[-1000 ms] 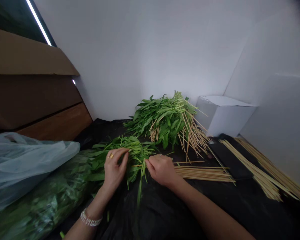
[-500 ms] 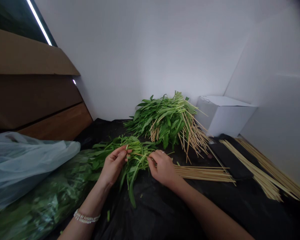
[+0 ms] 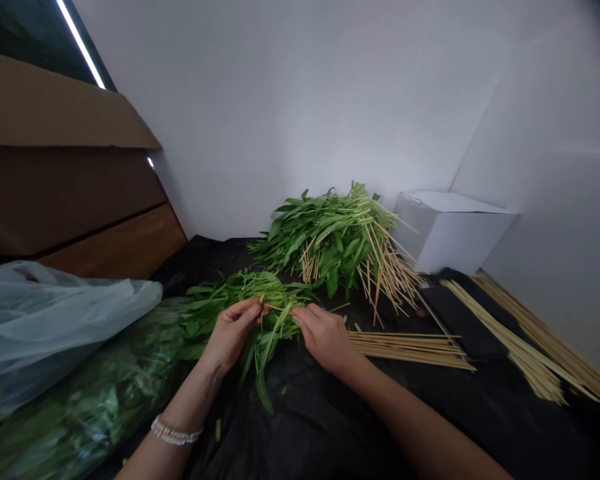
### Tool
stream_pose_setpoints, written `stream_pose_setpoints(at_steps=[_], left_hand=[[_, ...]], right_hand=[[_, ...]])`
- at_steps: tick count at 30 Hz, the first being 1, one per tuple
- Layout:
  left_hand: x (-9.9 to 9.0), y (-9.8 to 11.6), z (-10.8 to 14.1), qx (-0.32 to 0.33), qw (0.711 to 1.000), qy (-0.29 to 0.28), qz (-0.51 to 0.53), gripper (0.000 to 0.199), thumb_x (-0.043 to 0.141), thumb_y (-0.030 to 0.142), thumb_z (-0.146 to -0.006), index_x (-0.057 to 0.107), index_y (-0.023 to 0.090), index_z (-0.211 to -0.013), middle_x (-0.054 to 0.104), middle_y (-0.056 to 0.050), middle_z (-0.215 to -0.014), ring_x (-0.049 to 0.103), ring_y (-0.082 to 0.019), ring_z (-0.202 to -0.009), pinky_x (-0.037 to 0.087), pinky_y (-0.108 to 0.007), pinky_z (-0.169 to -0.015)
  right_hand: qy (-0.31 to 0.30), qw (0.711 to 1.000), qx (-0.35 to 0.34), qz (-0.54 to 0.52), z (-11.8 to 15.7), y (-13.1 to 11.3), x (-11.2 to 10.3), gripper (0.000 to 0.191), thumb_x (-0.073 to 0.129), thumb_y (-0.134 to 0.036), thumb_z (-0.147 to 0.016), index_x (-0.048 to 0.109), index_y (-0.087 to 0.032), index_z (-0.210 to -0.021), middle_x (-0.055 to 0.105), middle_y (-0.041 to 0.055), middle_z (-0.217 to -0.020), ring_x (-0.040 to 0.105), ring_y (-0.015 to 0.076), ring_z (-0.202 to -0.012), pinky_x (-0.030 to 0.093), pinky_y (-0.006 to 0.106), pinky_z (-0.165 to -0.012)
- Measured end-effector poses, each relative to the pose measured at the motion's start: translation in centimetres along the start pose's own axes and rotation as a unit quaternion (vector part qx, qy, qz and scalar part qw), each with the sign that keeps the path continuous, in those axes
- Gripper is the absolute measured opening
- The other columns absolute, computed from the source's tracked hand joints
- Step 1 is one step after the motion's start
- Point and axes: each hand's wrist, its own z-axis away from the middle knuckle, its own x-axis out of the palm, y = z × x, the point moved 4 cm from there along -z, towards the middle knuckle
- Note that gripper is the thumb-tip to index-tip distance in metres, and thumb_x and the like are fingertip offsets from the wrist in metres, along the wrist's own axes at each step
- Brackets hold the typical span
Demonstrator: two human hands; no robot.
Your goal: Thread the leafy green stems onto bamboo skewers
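Over a loose heap of leafy green stems (image 3: 250,287), both of my hands are closed in pinches. My left hand (image 3: 233,331), with a beaded bracelet at the wrist, grips a short piece of green stem (image 3: 262,301) between thumb and fingers. A thin wooden skewer (image 3: 276,307) runs between the two hands, its left end at the stem. My right hand (image 3: 326,335) pinches the skewer with some pale green stems (image 3: 281,320) beside it; the fingers hide part of it. Long leaves hang below the hands onto the black sheet (image 3: 300,427).
Behind lies a pile of greens on skewers (image 3: 330,233). A row of loose skewers (image 3: 410,349) is right of my hand, with more skewer bundles (image 3: 510,343), a black flat object (image 3: 467,327) and a white box (image 3: 455,227). Bagged greens (image 3: 105,387) lie left.
My hands have come slightly closer to level, and the skewer between them now shows more plainly, its end at the stem in my left fingers. The piles stay put.
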Motion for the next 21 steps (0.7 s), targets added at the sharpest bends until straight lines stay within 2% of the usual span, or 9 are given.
stream_pose_setpoints(at_steps=[11, 21], left_hand=[[-0.16, -0.49, -0.22, 0.001, 1.0, -0.02, -0.017, 0.034, 0.089, 0.032, -0.053, 0.077, 0.016, -0.08, 0.076, -0.004, -0.075, 0.067, -0.012, -0.071, 0.051, -0.02, -0.07], [-0.1, -0.28, -0.06, 0.009, 0.999, -0.02, -0.027, 0.035, 0.088, 0.034, -0.055, 0.076, 0.016, -0.082, 0.075, -0.005, -0.076, 0.066, -0.014, -0.07, 0.051, -0.022, -0.066]], right_hand=[[-0.004, 1.0, 0.002, 0.018, 0.01, -0.04, 0.07, 0.027, 0.041, -0.025, -0.099, 0.067, -0.022, -0.103, 0.065, 0.0023, -0.08, 0.061, 0.0134, -0.069, 0.04, 0.024, -0.062], [0.005, 1.0, -0.002, 0.024, 0.01, -0.08, -0.01, 0.027, 0.041, -0.025, -0.099, 0.068, -0.021, -0.102, 0.064, 0.0024, -0.077, 0.06, 0.0129, -0.066, 0.039, 0.024, -0.06]])
